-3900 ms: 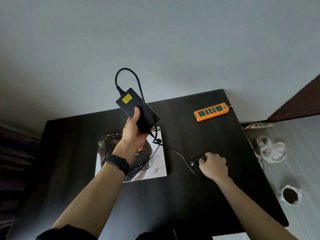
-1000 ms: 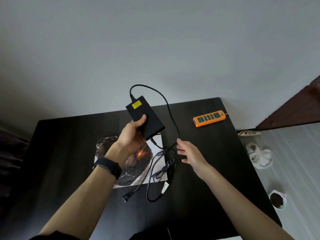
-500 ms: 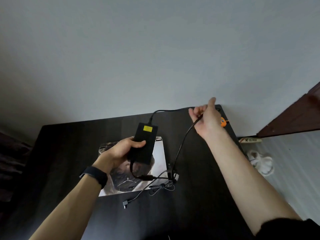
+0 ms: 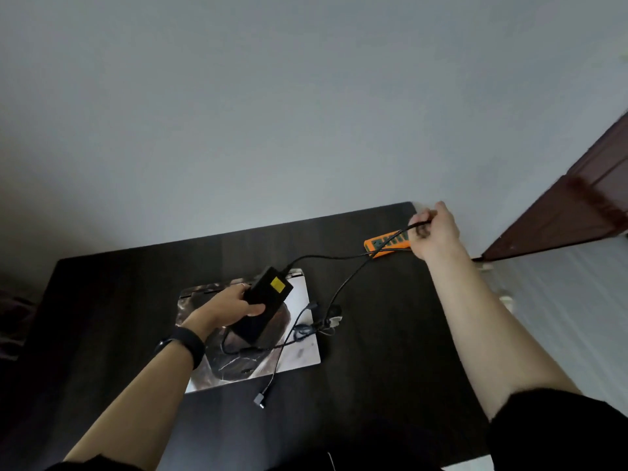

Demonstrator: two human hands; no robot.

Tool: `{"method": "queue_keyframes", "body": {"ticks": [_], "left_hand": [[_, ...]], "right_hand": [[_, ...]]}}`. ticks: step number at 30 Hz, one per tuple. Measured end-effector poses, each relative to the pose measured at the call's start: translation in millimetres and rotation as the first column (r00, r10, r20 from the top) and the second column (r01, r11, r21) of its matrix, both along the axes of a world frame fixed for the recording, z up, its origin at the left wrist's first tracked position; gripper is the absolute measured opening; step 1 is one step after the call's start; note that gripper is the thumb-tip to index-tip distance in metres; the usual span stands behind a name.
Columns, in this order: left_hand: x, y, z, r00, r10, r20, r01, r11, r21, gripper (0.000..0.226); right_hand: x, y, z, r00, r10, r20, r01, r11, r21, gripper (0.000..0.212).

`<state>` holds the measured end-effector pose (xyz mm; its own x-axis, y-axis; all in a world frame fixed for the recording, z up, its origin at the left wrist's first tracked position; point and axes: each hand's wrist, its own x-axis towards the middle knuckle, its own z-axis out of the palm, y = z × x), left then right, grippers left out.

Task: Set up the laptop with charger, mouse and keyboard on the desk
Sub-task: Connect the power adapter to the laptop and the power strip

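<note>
Cable (image 4: 326,256) pulled rightward, charger (image 4: 258,311) label (image 4: 277,284) unreadable

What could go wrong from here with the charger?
1. The right hand holds the cable stretched toward the power strip; the tangled loops on the laptop could snag or knot.
2. The left hand holds the charger brick over the laptop; a slip could mark its lid.

— What sort of place are you in?
— A room in a home, I'd say. My dark desk (image 4: 390,334) fills the lower frame, pushed against a bare grey wall (image 4: 272,113) across the top.
— Anything else?
— A brown wooden door (image 4: 571,212) at the right edge, pale plank floor (image 4: 560,300) below it, and an orange power strip (image 4: 389,249) at centre right.
</note>
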<state>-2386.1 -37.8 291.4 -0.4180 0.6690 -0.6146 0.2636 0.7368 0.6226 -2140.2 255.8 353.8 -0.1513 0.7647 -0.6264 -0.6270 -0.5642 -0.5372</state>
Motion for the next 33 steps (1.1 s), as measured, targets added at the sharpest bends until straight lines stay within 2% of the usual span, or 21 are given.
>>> {"method": "queue_keyframes", "body": {"ticks": [2, 5, 7, 9, 12, 14, 16, 17, 18, 19, 20, 21, 22, 23, 25, 27, 29, 30, 31, 33], "left_hand": [[11, 9, 1, 0.990, 0.085, 0.114, -0.095, 0.992, 0.086, 0.021], [21, 21, 2, 0.976, 0.127, 0.174, -0.152, 0.979, 0.134, 0.018], [25, 26, -2, 0.978, 0.113, 0.178, -0.136, 0.983, 0.123, 0.024], [30, 28, -8, 0.970, 0.121, 0.212, -0.145, 0.985, 0.098, 0.026], [40, 29, -20, 0.965, 0.145, 0.219, -0.164, 0.984, 0.068, 0.032], [47, 30, -29, 0.962, 0.163, 0.220, -0.178, 0.983, 0.054, 0.033], [54, 30, -34, 0.952, 0.183, 0.244, -0.197, 0.980, 0.034, 0.034], [57, 31, -35, 0.945, 0.196, 0.261, -0.210, 0.977, 0.027, 0.035], [59, 31, -36, 0.943, 0.202, 0.264, -0.215, 0.976, 0.022, 0.037], [60, 32, -37, 0.947, 0.196, 0.254, -0.208, 0.978, 0.023, 0.038], [59, 32, -37, 0.959, 0.172, 0.224, -0.181, 0.983, 0.022, 0.037], [59, 32, -36, 0.975, 0.133, 0.180, -0.139, 0.990, 0.024, 0.036], [58, 32, -35, 0.987, 0.088, 0.133, -0.092, 0.996, 0.022, 0.035], [56, 32, -36, 0.994, 0.050, 0.092, -0.052, 0.999, 0.015, 0.035], [55, 33, -35, 0.999, -0.002, 0.038, 0.002, 1.000, 0.000, 0.035], [57, 33, -35, 1.000, -0.028, -0.003, 0.028, 1.000, -0.010, 0.036], [59, 33, -37, 0.998, -0.034, -0.054, 0.033, 0.999, -0.019, 0.038], [59, 32, -37, 0.996, -0.028, -0.081, 0.027, 1.000, -0.016, 0.038], [59, 31, -39, 0.994, -0.011, -0.107, 0.010, 1.000, -0.010, 0.039], [57, 30, -42, 0.988, 0.070, -0.138, -0.069, 0.998, 0.011, 0.041]], "right_hand": [[0, -19, -36, 0.973, 0.138, 0.187, -0.134, 0.990, -0.032, 0.017], [9, -49, -81, 0.928, 0.223, 0.299, -0.194, 0.973, -0.122, 0.023], [15, -67, -101, 0.893, 0.303, 0.332, -0.255, 0.950, -0.181, 0.024], [20, -83, -117, 0.857, 0.423, 0.293, -0.372, 0.903, -0.215, 0.024], [26, -104, -135, 0.752, 0.582, 0.310, -0.545, 0.813, -0.205, 0.022], [27, -123, -146, 0.597, 0.701, 0.392, -0.691, 0.696, -0.193, 0.025], [30, -145, -157, 0.364, 0.779, 0.511, -0.836, 0.515, -0.190, 0.024], [32, -157, -162, 0.213, 0.789, 0.577, -0.905, 0.382, -0.188, 0.020], [34, -170, -164, 0.051, 0.767, 0.640, -0.956, 0.222, -0.190, 0.022], [37, -179, -162, -0.100, 0.704, 0.703, -0.973, 0.079, -0.218, 0.035], [39, -185, -156, -0.203, 0.628, 0.751, -0.968, -0.015, -0.249, 0.050], [37, -187, -147, -0.220, 0.604, 0.766, -0.967, -0.034, -0.251, 0.058], [33, -185, -139, -0.166, 0.611, 0.774, -0.977, 0.007, -0.215, 0.061], [26, -180, -130, -0.054, 0.626, 0.778, -0.980, 0.115, -0.160, 0.061], [9, -164, -103, 0.233, 0.659, 0.715, -0.932, 0.360, -0.028, 0.061], [-8, -140, -70, 0.525, 0.697, 0.489, -0.818, 0.571, 0.065, 0.054], [-14, -111, -38, 0.739, 0.641, 0.209, -0.664, 0.746, 0.059, 0.048], [-14, -97, -28, 0.804, 0.586, 0.098, -0.592, 0.804, 0.047, 0.047], [-12, -84, -22, 0.831, 0.554, 0.036, -0.556, 0.830, 0.043, 0.049], [-4, -73, -20, 0.792, 0.606, 0.070, -0.610, 0.791, 0.043, 0.053]]}}
